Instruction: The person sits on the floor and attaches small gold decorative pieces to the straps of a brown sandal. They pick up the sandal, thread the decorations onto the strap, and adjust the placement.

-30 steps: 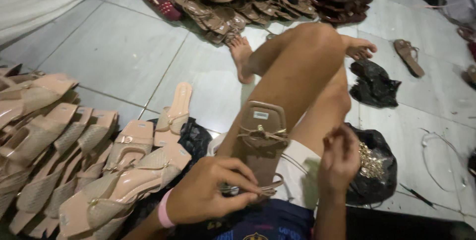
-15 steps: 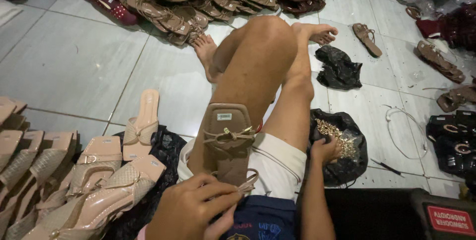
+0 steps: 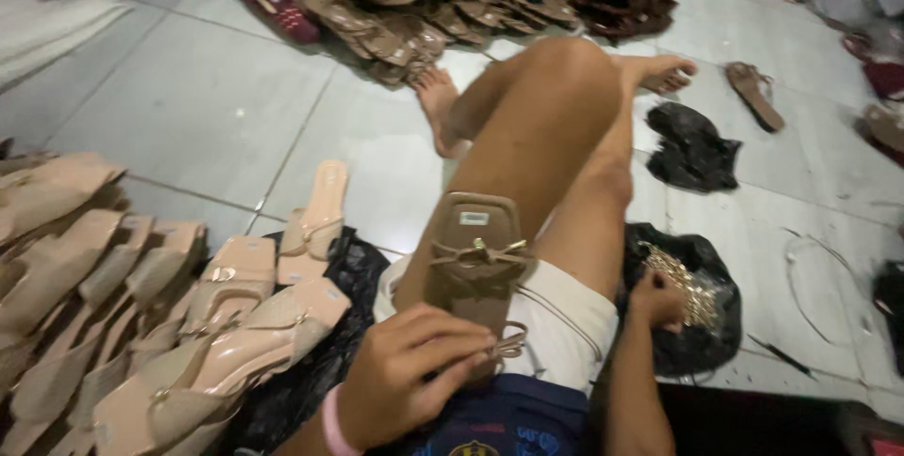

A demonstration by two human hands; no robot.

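- The left hand [image 3: 410, 376] is curled over the heel end of a brown sandal [image 3: 474, 253], fingers bent and closed on its thin straps, thumb tucked below.
- That sandal lies flat along the person's raised thigh, toe pointing away; its sole is smooth, matte and squared at the toe, with a small pale sticker near the tip and a knotted bow of narrow cord with a small metal piece across the middle.
- Loose strap ends [image 3: 551, 310] trail from the sandal over the pale shorts.
- The right hand [image 3: 656, 301] reaches into a crinkled black plastic bag [image 3: 720, 319] beside the thigh, fingers bunched; whether they pinch anything I cannot tell.
- In that bag sits a heap of small gold-coloured metal pieces [image 3: 683, 286], shiny and grainy.
- A pink wristband [image 3: 331, 423] circles the left wrist.
- To the left, glossy beige sandals [image 3: 202, 343] with woven-textured straps lie stacked in overlapping rows, partly on another black bag.
- One beige sandal [image 3: 320, 211] lies apart on the pale floor tiles [image 3: 188, 98], sole long and narrow.
- Far across the floor lies a jumbled pile of brown sandals [image 3: 424, 4], with dark red ones at its left end.
- A second crumpled black bag [image 3: 692, 150] sits beyond the knee, a single brown sandal [image 3: 753, 93] near it.
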